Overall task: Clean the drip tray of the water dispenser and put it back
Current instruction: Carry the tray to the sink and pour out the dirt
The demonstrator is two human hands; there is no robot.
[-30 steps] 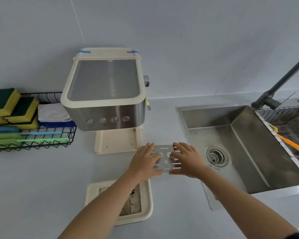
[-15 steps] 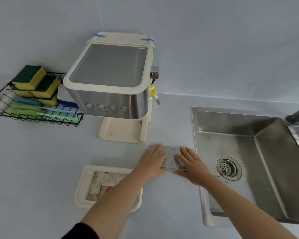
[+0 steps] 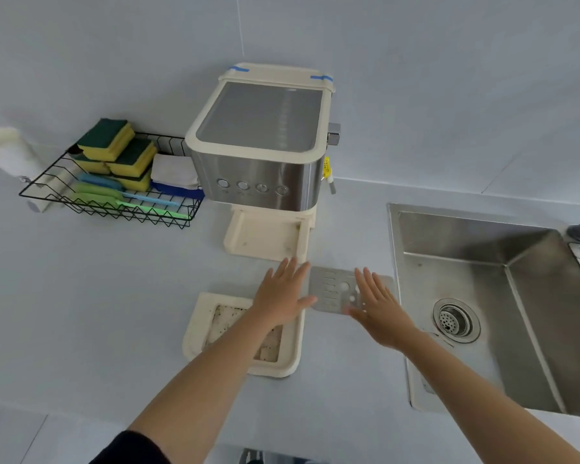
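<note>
Both hands lifted off the grate (image 3: 337,289) now — left hand (image 3: 282,296) and right hand (image 3: 377,304) spread flat, grip apart, holding nothing. Grate left lying on the table beside the sink (image 3: 482,296). Tray (image 3: 195,333) just beside it, still dirty — washing likely next, dispenser (image 3: 258,155) base bare.

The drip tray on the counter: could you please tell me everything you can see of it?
The drip tray is a shallow, cream-coloured rectangular basin that looks like plastic, with a raised rounded rim. Its metal grate is off and lies flat on the countertop just beyond its far right corner. The tray floor is visibly dirty, with dark specks and brownish stains. It sits flat on the countertop in front of the water dispenser, out of the dispenser base. The left hand and forearm pass over it, hiding part of it.
</note>
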